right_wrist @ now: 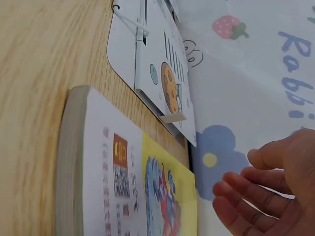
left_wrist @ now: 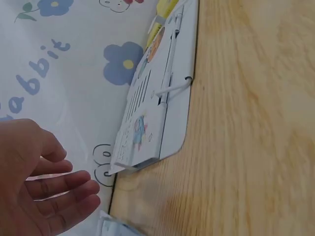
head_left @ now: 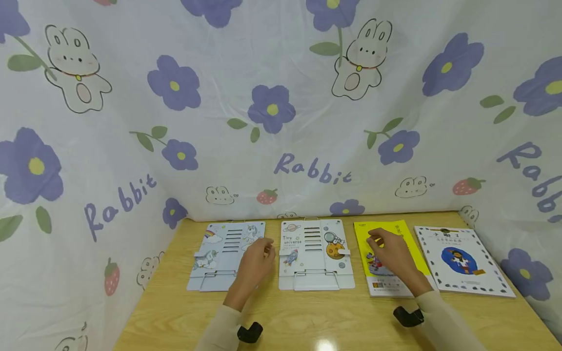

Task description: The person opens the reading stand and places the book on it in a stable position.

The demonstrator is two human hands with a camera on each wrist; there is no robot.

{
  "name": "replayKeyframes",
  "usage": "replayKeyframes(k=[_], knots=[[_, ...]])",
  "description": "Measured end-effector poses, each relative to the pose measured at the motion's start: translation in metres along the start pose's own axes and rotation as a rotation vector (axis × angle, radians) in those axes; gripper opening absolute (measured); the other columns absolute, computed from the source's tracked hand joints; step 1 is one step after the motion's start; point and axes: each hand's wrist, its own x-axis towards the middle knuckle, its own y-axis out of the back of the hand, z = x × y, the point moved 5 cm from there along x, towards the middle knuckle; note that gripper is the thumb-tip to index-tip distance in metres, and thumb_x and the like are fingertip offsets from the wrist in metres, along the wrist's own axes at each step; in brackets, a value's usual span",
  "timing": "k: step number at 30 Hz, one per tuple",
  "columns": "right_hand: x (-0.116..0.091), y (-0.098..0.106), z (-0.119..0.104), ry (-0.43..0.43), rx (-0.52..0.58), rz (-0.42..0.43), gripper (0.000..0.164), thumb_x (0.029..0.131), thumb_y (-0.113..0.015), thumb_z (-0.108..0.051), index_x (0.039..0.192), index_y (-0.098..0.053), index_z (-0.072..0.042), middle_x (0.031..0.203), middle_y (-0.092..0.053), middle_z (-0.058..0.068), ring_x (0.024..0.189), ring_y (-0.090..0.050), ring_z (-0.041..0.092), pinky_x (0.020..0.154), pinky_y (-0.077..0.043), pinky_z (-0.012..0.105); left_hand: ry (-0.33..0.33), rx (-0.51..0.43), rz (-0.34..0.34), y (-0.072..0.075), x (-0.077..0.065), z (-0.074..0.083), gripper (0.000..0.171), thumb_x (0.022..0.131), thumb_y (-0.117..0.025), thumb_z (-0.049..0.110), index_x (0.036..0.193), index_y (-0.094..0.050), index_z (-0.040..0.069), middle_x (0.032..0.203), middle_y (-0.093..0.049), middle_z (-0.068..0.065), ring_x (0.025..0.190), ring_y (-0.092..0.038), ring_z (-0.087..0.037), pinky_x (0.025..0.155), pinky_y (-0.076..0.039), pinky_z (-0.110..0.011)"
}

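My left hand (head_left: 256, 261) hovers over the right side of a folded book stand (head_left: 215, 246) printed with unicorns, its fingers loosely bent and holding nothing. To its right lies a second folded book stand (head_left: 313, 263) with a "Tiny universe" space print and a wire support at its front. My right hand (head_left: 391, 249) hangs above a thick book (head_left: 365, 234) with a yellow and white cover, covering part of its picture. In the right wrist view its fingers (right_wrist: 251, 204) are relaxed, with nothing between them and the thumb.
At the far right lies a white book (head_left: 458, 273) with a blue round picture. Everything lies in a row on the wooden table (head_left: 307, 317). A patterned curtain (head_left: 307, 195) hangs right behind the table's back edge. Black wrist mounts (head_left: 250, 333) show beside both forearms.
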Motion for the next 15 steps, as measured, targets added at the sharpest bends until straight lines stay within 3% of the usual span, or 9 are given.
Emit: replayKeyframes(k=[3, 8, 15], knots=[[0.008, -0.009, -0.001, -0.026, 0.061, -0.013, 0.029, 0.106, -0.066, -0.017, 0.126, -0.072, 0.002, 0.113, -0.078, 0.02, 0.092, -0.075, 0.031, 0.074, -0.063, 0.043, 0.022, -0.066, 0.011, -0.006, 0.008, 0.0, 0.026, 0.106, -0.062, 0.01, 0.126, -0.072, -0.002, 0.108, -0.075, -0.011, 0.096, -0.073, -0.024, 0.077, -0.062, -0.036], [0.02, -0.027, 0.0, -0.1, 0.127, -0.066, 0.027, 0.106, -0.065, -0.016, 0.123, -0.073, 0.003, 0.109, -0.077, 0.019, 0.079, -0.072, 0.02, 0.065, -0.057, 0.032, 0.079, -0.129, 0.016, -0.019, 0.018, -0.003, 0.026, 0.103, -0.061, 0.007, 0.123, -0.072, -0.005, 0.108, -0.076, -0.016, 0.099, -0.072, -0.029, 0.082, -0.062, -0.042], [0.036, -0.051, 0.0, -0.155, 0.15, -0.102, 0.028, 0.105, -0.065, -0.014, 0.123, -0.072, 0.005, 0.111, -0.076, 0.021, 0.082, -0.071, 0.019, 0.073, -0.06, 0.035, 0.186, -0.144, 0.003, -0.035, 0.031, -0.006, 0.027, 0.1, -0.06, 0.006, 0.12, -0.073, -0.007, 0.11, -0.076, -0.019, 0.099, -0.072, -0.031, 0.086, -0.062, -0.046]])
